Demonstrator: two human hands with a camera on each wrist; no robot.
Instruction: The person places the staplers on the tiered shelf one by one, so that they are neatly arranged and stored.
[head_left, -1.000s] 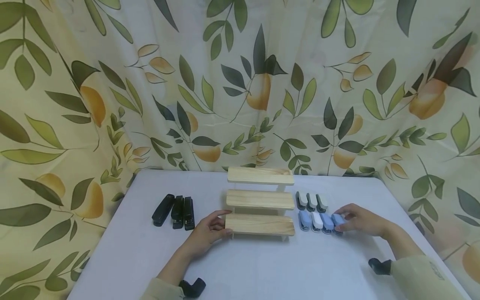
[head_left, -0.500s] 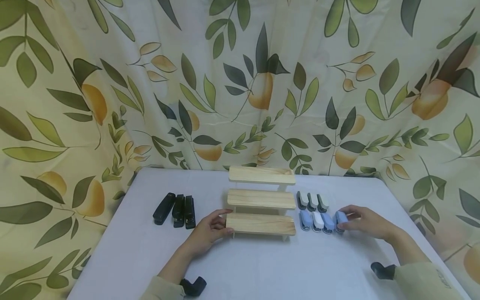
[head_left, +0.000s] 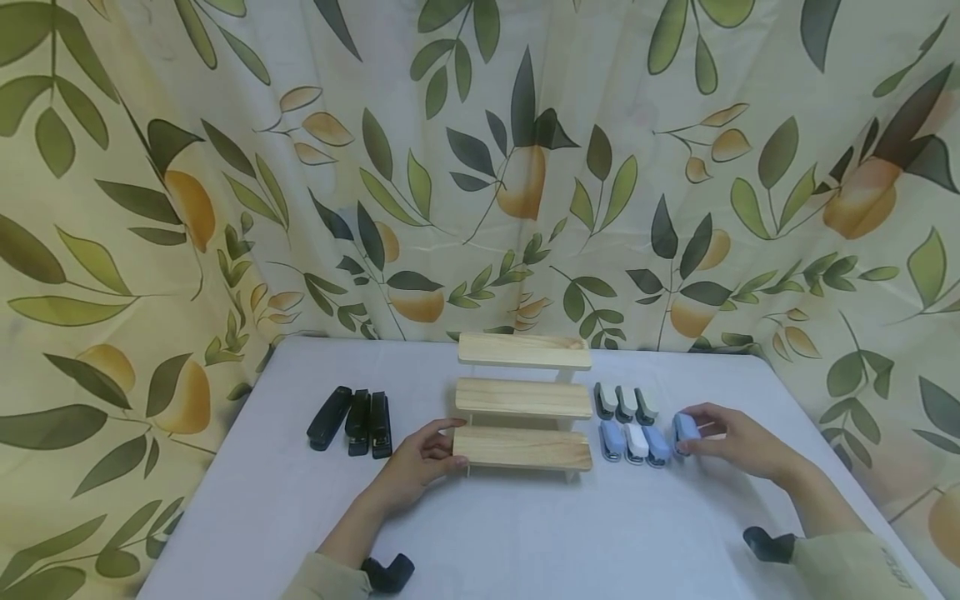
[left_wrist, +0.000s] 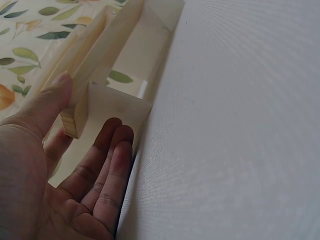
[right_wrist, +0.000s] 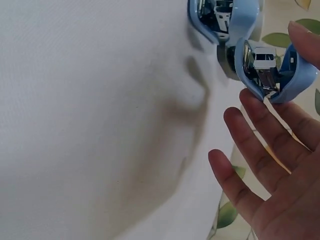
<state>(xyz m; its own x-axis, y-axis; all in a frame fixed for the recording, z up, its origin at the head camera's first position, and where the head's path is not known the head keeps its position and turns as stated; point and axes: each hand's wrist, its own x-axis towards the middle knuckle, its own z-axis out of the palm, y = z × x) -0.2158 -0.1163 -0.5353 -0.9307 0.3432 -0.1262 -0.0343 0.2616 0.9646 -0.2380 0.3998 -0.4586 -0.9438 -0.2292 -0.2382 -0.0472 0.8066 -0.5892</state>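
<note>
My right hand (head_left: 738,440) pinches a small blue stapler (head_left: 685,432) between thumb and fingers, just right of the stapler rows. In the right wrist view this stapler (right_wrist: 299,82) shows its metal inside, close to another blue stapler (right_wrist: 245,20). My left hand (head_left: 418,462) grips the left end of the lowest board of a three-tier wooden stand (head_left: 521,450). Seen from the left wrist, the thumb lies against the board (left_wrist: 75,117), while several fingers reach underneath beside the pale side support (left_wrist: 117,102).
Two blue staplers and a white stapler (head_left: 636,443) stand in the front row right of the stand. Behind them are three pale-topped staplers (head_left: 625,403). Three black staplers (head_left: 358,422) lie on the white table (head_left: 510,533) at left. A leaf-patterned curtain (head_left: 480,167) hangs behind.
My right hand has drawn the blue stapler slightly to the right and away from the front row, leaving a gap. My left hand stays at the stand.
</note>
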